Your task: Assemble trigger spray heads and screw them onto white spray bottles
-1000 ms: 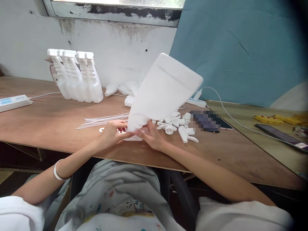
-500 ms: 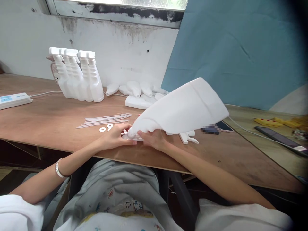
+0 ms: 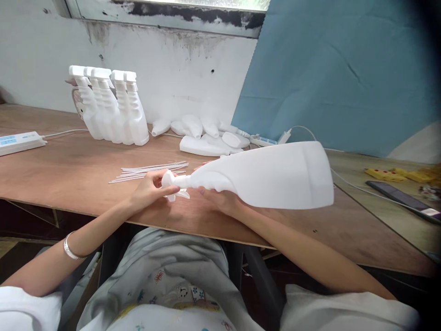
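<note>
I had the bottle (image 3: 275,177) on its side in front of me, over the desk (image 3: 79,172), its neck toward the left edge and its broad base toward the right edge. My right hand (image 3: 220,200) was curled under the narrow part, thumb on the near side and fingertips showing on the far side, so it was partly closed and had hold of the bottle. My left hand (image 3: 149,189) was closed round the spray head (image 3: 168,178), thumb along its near side; the head met the bottle's mouth, though I could not tell how tightly the two were joined. Both hands were close to the desk's near edge.

Thin tubes (image 3: 143,173) lay just beyond my left hand. Toward the back edge, left of the middle, bottles with heads on (image 3: 115,110) stood upright in a tight group. Right of them, more bottles (image 3: 195,126) lay in a heap along the back edge. A power strip (image 3: 20,143) lay at the left edge.
</note>
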Action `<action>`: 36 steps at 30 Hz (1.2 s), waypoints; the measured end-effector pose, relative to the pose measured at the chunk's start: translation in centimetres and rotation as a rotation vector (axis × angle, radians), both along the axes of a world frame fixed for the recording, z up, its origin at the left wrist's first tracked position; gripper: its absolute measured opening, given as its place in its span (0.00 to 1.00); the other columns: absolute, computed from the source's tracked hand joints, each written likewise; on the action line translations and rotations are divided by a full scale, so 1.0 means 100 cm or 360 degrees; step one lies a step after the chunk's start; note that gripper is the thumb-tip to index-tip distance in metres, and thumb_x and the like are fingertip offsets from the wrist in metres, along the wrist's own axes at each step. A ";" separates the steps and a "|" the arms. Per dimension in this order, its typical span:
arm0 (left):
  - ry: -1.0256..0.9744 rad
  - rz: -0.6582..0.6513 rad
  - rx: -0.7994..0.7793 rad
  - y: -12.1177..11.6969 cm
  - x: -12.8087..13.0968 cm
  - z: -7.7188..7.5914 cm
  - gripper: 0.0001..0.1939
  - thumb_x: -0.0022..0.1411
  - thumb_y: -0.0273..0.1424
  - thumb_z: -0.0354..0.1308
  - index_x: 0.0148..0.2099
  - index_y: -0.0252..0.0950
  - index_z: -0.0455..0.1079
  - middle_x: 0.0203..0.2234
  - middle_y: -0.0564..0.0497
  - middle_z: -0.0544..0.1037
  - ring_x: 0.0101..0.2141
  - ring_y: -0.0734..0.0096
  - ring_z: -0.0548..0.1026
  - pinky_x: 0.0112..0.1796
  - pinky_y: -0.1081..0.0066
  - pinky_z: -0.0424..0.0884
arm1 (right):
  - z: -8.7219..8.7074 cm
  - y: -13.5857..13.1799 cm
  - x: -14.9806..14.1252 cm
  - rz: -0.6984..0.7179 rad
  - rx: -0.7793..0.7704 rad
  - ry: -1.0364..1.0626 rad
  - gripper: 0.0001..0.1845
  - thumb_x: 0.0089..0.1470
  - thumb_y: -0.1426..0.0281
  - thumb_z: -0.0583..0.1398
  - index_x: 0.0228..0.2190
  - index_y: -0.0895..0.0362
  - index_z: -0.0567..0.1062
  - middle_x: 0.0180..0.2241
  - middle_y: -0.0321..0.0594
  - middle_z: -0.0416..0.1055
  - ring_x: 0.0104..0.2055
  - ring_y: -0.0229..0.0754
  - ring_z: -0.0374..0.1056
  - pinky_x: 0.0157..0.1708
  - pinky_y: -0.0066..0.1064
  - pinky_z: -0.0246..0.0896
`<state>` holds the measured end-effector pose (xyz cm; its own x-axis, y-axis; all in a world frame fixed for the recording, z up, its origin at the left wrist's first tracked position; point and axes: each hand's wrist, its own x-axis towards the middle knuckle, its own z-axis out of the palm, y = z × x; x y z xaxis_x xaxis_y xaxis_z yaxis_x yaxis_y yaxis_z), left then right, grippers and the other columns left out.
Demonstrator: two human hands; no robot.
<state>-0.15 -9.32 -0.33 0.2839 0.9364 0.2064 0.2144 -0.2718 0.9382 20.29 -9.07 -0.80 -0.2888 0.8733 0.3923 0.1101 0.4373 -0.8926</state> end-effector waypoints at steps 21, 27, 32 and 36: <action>-0.0810 -0.0176 -0.0767 -0.003 0.018 -0.016 0.15 0.54 0.40 0.56 0.30 0.30 0.66 0.19 0.49 0.72 0.20 0.71 0.71 0.22 0.73 0.69 | -0.012 0.004 0.000 0.0288 -0.0110 0.0083 0.16 0.45 0.62 0.62 0.39 0.52 0.73 0.33 0.35 0.73 0.43 0.43 0.67 0.48 0.37 0.59; -0.1012 -0.0345 -0.1007 -0.004 0.017 -0.014 0.11 0.53 0.34 0.57 0.32 0.28 0.68 0.22 0.46 0.74 0.24 0.71 0.72 0.27 0.72 0.71 | -0.015 0.005 0.001 0.0328 -0.0116 0.0086 0.13 0.46 0.62 0.62 0.36 0.52 0.73 0.33 0.35 0.73 0.42 0.42 0.67 0.49 0.37 0.59; -0.1003 -0.0359 -0.1035 -0.006 0.016 -0.018 0.11 0.47 0.24 0.61 0.35 0.27 0.69 0.24 0.47 0.75 0.26 0.71 0.73 0.30 0.73 0.71 | -0.001 -0.002 0.000 0.0429 -0.0230 -0.0048 0.13 0.46 0.60 0.61 0.33 0.53 0.74 0.32 0.35 0.73 0.42 0.43 0.68 0.48 0.37 0.60; -0.0981 -0.0369 -0.0980 -0.008 0.017 -0.017 0.11 0.46 0.22 0.62 0.35 0.28 0.68 0.24 0.47 0.75 0.26 0.72 0.73 0.31 0.73 0.71 | 0.005 -0.005 -0.001 0.0361 -0.0214 -0.0091 0.16 0.43 0.59 0.63 0.35 0.54 0.74 0.30 0.36 0.73 0.40 0.44 0.68 0.47 0.38 0.61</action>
<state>1.51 -10.15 -2.08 0.4845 0.8643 -0.1348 -0.3724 0.3432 0.8623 20.22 -9.61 -0.27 -0.5016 0.8268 0.2545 0.0749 0.3346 -0.9394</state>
